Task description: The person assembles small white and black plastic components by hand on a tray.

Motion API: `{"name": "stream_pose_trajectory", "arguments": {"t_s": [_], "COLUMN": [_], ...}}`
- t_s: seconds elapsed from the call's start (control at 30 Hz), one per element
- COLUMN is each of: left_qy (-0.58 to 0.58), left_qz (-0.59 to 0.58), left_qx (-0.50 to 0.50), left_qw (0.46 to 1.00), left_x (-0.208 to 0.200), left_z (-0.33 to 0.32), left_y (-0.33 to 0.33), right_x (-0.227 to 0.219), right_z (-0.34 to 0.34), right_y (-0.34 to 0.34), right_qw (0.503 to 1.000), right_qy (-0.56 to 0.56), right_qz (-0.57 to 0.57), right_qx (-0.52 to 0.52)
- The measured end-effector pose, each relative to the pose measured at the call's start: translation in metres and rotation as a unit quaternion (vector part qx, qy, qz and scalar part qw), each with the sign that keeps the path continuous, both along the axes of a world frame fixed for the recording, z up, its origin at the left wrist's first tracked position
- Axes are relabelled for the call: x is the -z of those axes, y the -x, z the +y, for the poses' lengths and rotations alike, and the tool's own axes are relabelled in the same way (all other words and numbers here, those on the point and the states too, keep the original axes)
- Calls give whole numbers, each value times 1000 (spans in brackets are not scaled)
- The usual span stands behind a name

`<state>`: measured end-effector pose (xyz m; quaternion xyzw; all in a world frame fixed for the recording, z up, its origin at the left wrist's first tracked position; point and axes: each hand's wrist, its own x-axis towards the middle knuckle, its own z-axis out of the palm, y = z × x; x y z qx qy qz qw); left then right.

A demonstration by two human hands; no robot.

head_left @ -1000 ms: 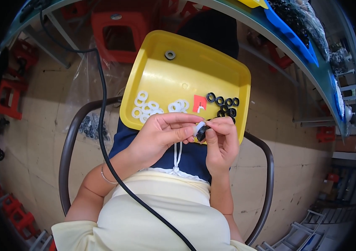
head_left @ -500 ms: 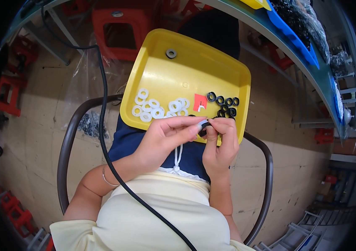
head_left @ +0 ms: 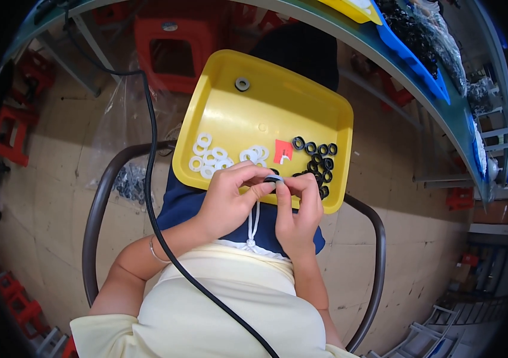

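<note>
Both hands meet over the near edge of the yellow tray point(head_left: 266, 107), which sits on the person's lap.

Left hand point(head_left: 230, 200): fingers curled, thumb and forefinger pinched on a small ring part point(head_left: 273, 179), dark with a pale bit showing. Right hand point(head_left: 298, 209): fingertips closed on the same part from the right. So both are grasping the one piece, just above the tray's near rim.

Step, as I read it: mating a white washer with a black ring, mid-press or mid-align. The next move would call for a square, even squeeze between the thumbs, then a free spot in the tray to put it down.

Stock in tray: white rings point(head_left: 218, 158) clustered near-left, black rings point(head_left: 316, 158) near-right, a small red tab point(head_left: 282, 150) between them, and one grey washer point(head_left: 242, 83) alone at the far end.

Hard to make out:
- The held part is mostly covered by fingertips; can't tell if the two pieces are seated or apart.
- Some black rings are hidden behind the right hand.
- A clear bag point(head_left: 128, 179) with dark parts lies left of the tray; contents are blurred.
- A black cable point(head_left: 149, 149) runs from far left across the lap, both ends cut off.
- The worktop point(head_left: 385, 53) curves along the far right, bent by the lens; bins on it are unclear.
</note>
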<state>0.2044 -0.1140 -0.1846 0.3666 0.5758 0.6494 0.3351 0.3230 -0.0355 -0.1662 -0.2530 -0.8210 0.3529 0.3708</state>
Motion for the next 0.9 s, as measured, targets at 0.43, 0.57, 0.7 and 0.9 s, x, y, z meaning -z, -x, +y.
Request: {"name": "stream_pose_trajectory", "arguments": {"t_s": [0.43,0.57,0.7,0.9], "left_qy": [70,117,183,136], "left_qz": [216,299,502,542], "left_qx": [-204,-183,-28,-20], "left_qw": [952,929,845,829], "left_x": [11,11,-3,-9], "left_z": [50,23,6,13], "left_y": [84,79,69,53], "right_x": [15,23,30,2], "right_z": [104,118,125,117], "right_y": [34,72,80,25], "right_qw": [932,977,985,985], "right_qy": [-219,40,163,111], "right_qz": [-289,-209,-44,-133], "right_qx": [1,24,-41,15]}}
